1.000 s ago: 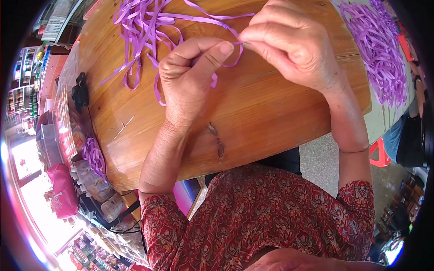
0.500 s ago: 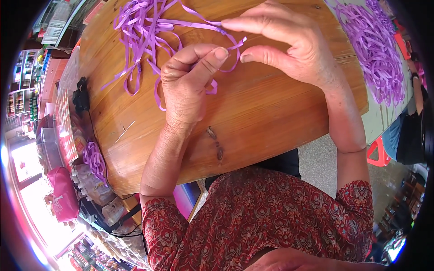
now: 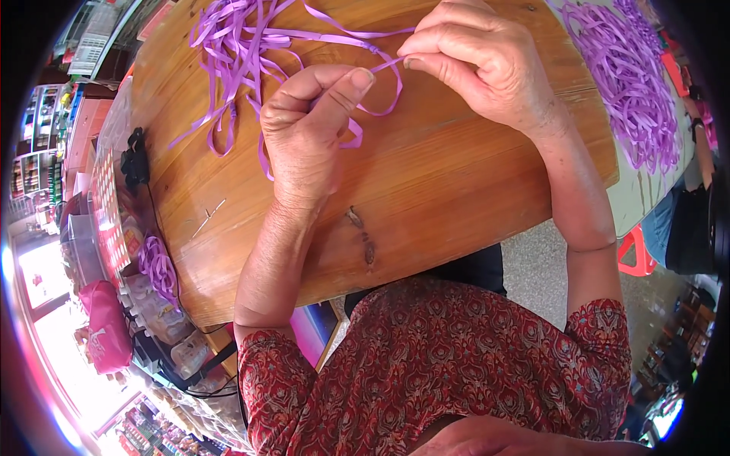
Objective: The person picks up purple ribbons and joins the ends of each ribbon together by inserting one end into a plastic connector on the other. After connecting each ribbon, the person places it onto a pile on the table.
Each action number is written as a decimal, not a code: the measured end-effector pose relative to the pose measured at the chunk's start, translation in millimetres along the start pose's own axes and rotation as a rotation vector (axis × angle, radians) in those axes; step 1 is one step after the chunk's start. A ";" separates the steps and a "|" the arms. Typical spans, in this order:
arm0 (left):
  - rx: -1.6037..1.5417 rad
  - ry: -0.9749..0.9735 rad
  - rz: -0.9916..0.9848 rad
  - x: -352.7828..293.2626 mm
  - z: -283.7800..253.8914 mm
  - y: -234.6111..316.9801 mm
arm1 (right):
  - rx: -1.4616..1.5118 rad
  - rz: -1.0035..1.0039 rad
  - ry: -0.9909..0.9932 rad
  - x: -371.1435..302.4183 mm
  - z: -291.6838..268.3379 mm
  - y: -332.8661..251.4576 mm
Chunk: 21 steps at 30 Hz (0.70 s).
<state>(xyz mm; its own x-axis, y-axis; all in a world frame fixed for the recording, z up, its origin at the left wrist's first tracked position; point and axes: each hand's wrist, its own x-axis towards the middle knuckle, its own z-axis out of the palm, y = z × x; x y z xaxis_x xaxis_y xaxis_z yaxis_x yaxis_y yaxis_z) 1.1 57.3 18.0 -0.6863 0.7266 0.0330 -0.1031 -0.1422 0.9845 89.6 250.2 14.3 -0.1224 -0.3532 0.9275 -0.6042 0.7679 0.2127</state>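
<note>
A purple ribbon (image 3: pixel 386 64) runs in a short taut span between my two hands above the wooden table. My left hand (image 3: pixel 308 121) pinches it between thumb and curled forefinger. My right hand (image 3: pixel 487 64) is closed on its end, thumb against fingertips, which hide the tip. Beside this span, a small knot (image 3: pixel 372 49) shows in the ribbon, and a loop hangs below it. Another strand passes from the knot area up toward my right fingers. A loose heap of purple ribbons (image 3: pixel 237 45) lies beyond my left hand.
A large pile of purple ribbons (image 3: pixel 627 91) covers a pale table on the right. Thin white sticks (image 3: pixel 208 217) lie on the wooden table (image 3: pixel 441 182). At its left edge are a black object with a cable (image 3: pixel 135 161), another purple ribbon bundle (image 3: pixel 158 270) and a pink pouch (image 3: pixel 106 327).
My right thumb and fingers have come together on the ribbon's end, which stuck out free before. The span between my hands is now pulled straight. My left hand has shifted slightly left.
</note>
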 end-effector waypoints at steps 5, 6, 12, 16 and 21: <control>-0.075 -0.016 0.004 -2.2 -2.5 -0.2 | 0.194 0.743 -0.326 40.1 -23.3 -29.9; -0.078 -0.008 0.013 -2.5 -1.6 -0.1 | 0.191 0.743 -0.325 31.1 -17.5 -21.7; -0.071 0.009 0.019 -4.3 -3.7 -2.8 | 0.250 0.804 -0.288 31.8 -11.1 -24.3; -0.060 -0.040 -0.012 -3.4 -0.7 -3.0 | 0.064 -0.013 0.004 3.5 5.2 8.8; -0.030 -0.010 0.060 -7.8 2.2 2.0 | 0.009 0.657 -0.337 36.1 -10.0 -20.2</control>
<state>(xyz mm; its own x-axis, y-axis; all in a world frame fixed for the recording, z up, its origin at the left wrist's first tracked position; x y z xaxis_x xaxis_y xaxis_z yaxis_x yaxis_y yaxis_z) 7.9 52.8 20.2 -0.6844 0.7230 0.0942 -0.0836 -0.2062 0.9749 105.3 227.2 46.6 -0.6956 0.0317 0.7177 -0.3297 0.8736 -0.3581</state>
